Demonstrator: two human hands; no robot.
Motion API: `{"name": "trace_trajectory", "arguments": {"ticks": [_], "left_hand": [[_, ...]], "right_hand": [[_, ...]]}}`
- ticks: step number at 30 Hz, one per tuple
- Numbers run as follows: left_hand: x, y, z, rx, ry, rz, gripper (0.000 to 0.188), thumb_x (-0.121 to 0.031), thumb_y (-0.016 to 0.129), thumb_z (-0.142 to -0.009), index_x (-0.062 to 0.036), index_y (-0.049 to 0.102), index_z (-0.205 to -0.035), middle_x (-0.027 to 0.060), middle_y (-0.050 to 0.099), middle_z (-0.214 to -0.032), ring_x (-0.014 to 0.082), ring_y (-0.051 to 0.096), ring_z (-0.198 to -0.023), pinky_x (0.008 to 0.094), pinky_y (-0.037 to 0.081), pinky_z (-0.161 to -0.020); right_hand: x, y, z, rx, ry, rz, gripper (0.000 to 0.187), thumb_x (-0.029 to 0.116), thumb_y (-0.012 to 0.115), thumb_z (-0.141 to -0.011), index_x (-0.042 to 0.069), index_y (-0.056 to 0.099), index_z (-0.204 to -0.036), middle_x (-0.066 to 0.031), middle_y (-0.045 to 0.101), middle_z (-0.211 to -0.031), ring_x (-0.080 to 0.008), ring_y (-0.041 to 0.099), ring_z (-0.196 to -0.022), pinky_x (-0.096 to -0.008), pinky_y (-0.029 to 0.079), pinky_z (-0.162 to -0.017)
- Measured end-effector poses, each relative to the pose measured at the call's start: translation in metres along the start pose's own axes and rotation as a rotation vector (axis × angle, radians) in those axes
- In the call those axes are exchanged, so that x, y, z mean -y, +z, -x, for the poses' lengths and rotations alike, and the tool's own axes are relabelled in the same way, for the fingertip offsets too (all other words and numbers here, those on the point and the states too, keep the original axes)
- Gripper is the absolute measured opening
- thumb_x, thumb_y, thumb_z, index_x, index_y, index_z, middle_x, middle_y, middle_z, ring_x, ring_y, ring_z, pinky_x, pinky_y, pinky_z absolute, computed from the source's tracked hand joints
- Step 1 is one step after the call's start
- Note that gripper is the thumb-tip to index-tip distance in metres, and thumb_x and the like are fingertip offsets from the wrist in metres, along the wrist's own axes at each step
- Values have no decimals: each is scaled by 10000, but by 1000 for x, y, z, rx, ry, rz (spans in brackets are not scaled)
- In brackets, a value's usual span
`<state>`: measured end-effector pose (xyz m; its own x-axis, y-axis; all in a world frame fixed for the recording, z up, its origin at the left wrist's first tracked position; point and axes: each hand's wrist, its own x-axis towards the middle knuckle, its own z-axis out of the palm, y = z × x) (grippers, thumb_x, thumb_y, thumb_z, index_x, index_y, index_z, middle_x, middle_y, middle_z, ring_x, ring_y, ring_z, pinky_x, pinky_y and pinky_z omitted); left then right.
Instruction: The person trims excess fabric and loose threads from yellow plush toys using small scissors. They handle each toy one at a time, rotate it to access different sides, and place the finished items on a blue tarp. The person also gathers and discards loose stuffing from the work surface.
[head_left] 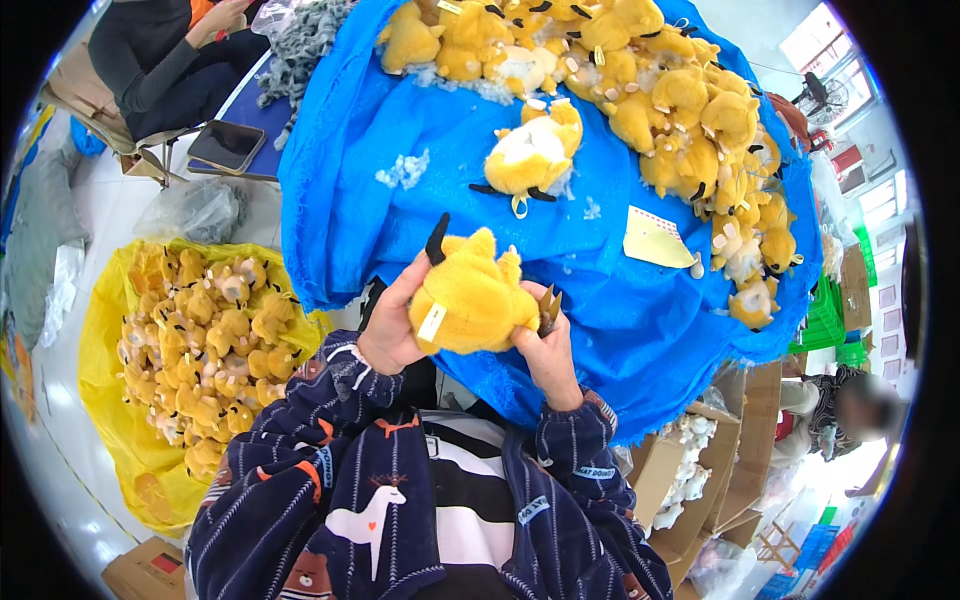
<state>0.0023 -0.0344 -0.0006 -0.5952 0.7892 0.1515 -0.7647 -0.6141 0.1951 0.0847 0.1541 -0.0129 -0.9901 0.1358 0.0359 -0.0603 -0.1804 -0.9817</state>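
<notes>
A yellow plush toy (468, 295) with a black horn and a small white tag is held up in front of me, over the near edge of the blue cloth (440, 220). My left hand (392, 318) grips its left side. On the other side, my right hand (552, 360) pinches the plush at its lower right. A small brown-gold pointed thing (549, 308) shows beside that hand's fingers; I cannot make out its kind. Farther off lies another plush toy (535, 150), white stuffing showing, with black horns and a tag loop.
Many yellow plush toys (690, 110) are heaped at the cloth's far right. More fill a yellow bag (110, 400) on the left floor. A pale yellow card (655, 238) and stuffing tufts (403, 170) lie on the cloth. A phone (228, 146) rests near a seated person (150, 70); cardboard boxes (750, 430) stand right.
</notes>
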Motion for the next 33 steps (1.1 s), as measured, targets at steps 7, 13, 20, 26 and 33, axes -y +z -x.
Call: {"name": "trace_trajectory", "arguments": {"ticks": [7,13,20,26,33], "left_hand": [[-2,-1,-3,-125,213,-850,559,-232,596,-903,-47,352,-1371,68,469,-1322,187,454,-1224,348,363,-1031],[15,-12,6,-465,254,-742,459,4,670,-809,-35,507,-1237,69,582,-1187,170,564,-1089,311,454,-927],[-77,8,62,-21,632,-162,551,-161,629,-848,-105,398,-1345,81,411,-1359,255,486,-1174,410,443,-927],[-134,22,90,743,689,-183,841,-277,759,-748,-213,291,-1443,-17,131,-1537,248,242,-1343,496,448,-868],[-91,31,62,84,445,-698,394,-237,608,-903,-89,503,-1253,143,577,-1136,288,585,-994,439,478,-864]], "right_hand": [[18,14,-6,-159,-148,183,477,71,624,-784,-25,492,-1232,-100,586,-1127,-158,559,-1030,-289,453,-884],[28,31,-7,-37,-253,592,415,88,668,-802,2,556,-1193,-205,652,-959,-246,680,-822,-293,526,-699],[70,15,-49,-328,-307,662,268,121,695,-807,-3,631,-1035,-108,658,-754,-130,623,-621,-255,472,-538],[40,-3,-109,-321,-163,454,283,199,653,-846,-58,627,-962,-73,652,-733,-102,564,-615,-264,454,-578],[44,8,-96,-212,-329,477,134,107,648,-816,-11,611,-865,-22,602,-664,-34,501,-563,-207,400,-510]]}}
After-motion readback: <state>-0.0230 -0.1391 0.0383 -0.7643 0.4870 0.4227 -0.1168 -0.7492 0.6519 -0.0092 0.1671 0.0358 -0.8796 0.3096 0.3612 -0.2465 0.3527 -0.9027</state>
